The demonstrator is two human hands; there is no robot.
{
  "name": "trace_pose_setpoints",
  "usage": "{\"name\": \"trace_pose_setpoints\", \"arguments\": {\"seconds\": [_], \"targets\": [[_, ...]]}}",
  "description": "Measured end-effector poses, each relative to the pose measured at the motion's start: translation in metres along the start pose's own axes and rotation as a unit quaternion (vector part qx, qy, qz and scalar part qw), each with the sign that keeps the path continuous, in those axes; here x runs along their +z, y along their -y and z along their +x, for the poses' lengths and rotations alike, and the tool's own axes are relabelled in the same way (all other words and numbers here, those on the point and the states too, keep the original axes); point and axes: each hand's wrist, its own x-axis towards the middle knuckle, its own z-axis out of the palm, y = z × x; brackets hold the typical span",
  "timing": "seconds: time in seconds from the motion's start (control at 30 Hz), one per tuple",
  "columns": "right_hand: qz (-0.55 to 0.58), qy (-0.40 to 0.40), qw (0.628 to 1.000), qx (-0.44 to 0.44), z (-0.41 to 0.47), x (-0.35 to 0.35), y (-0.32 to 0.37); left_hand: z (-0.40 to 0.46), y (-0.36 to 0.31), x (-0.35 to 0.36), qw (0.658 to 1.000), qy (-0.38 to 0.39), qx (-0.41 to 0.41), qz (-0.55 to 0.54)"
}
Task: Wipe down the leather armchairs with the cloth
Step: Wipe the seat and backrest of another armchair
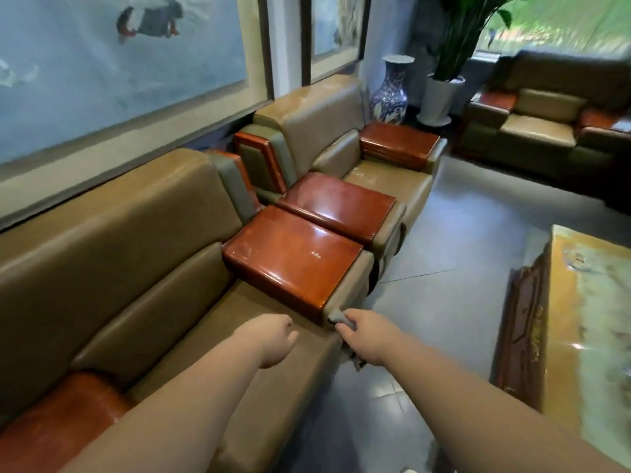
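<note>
**Cloth at the front corner of the near armchair**

The grey cloth [338, 317] was bunched in the right hand [367, 336], pressed against the front corner of the near armchair [143, 268], just below the front end of its glossy wooden armrest [293, 257]. A loose end of the cloth hung down beneath the hand, past the edge of the seat cushion [239, 353]. The right hand's fingers were closed around the cloth. The left hand [273, 339] hovered over the seat close by, curled into a loose fist with nothing in it that could be seen; whether it touched the leather could not be told.

The armrest ran away from the person, from the front corner back toward the backrest. The right hand sat at its near end, so it seemed the better placed to sweep along that line, while the left was nearer the seat.

Beyond lay the second armchair [341, 145], side by side with the first, its armrest nearly touching the near one. A third seat [539, 131] stood well apart across the floor, and a low table [580, 302] stood to the right.
</note>
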Motion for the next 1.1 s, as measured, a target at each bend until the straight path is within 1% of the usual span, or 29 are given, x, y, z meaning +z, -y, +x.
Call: {"name": "trace_pose_setpoints", "arguments": {"seconds": [0.1, 0.2, 0.33, 0.4, 0.53, 0.67, 0.8, 0.9, 1.0, 1.1], "targets": [[0.017, -0.027, 0.999, -0.002, -0.001, -0.035, -0.045, 0.029, -0.055, -0.003, 0.999, -0.004, 0.044, -0.002], [0.02, -0.031, 0.999, 0.003, 0.003, -0.074, -0.094, 0.058, -0.114, -0.002, 0.997, -0.014, 0.072, -0.002], [-0.019, -0.062, 0.998, 0.022, 0.019, -0.123, -0.167, 0.095, -0.197, -0.002, 0.99, -0.026, 0.1, 0.101], [-0.032, -0.076, 0.996, 0.032, 0.029, -0.145, -0.199, 0.112, -0.236, -0.003, 0.985, -0.03, 0.111, 0.125], [-0.014, -0.077, 0.996, 0.054, 0.048, -0.183, -0.246, 0.146, -0.299, -0.006, 0.987, -0.032, 0.124, 0.093], [0.011, -0.068, 0.995, 0.066, 0.084, -0.209, -0.28, 0.192, -0.332, -0.017, 0.987, -0.021, 0.13, 0.092], [-0.002, -0.067, 0.995, 0.077, 0.127, -0.238, -0.296, 0.247, -0.35, -0.039, 0.986, -0.017, 0.136, 0.094], [-0.017, -0.064, 0.994, 0.087, 0.163, -0.266, -0.308, 0.305, -0.362, -0.061, 0.986, -0.017, 0.14, 0.09], [0.002, -0.06, 0.992, 0.107, 0.211, -0.298, -0.324, 0.373, -0.377, -0.092, 0.986, -0.02, 0.143, 0.077], [0.055, -0.065, 0.988, 0.132, 0.264, -0.332, -0.336, 0.43, -0.394, -0.123, 0.985, -0.006, 0.154, 0.08]]}}
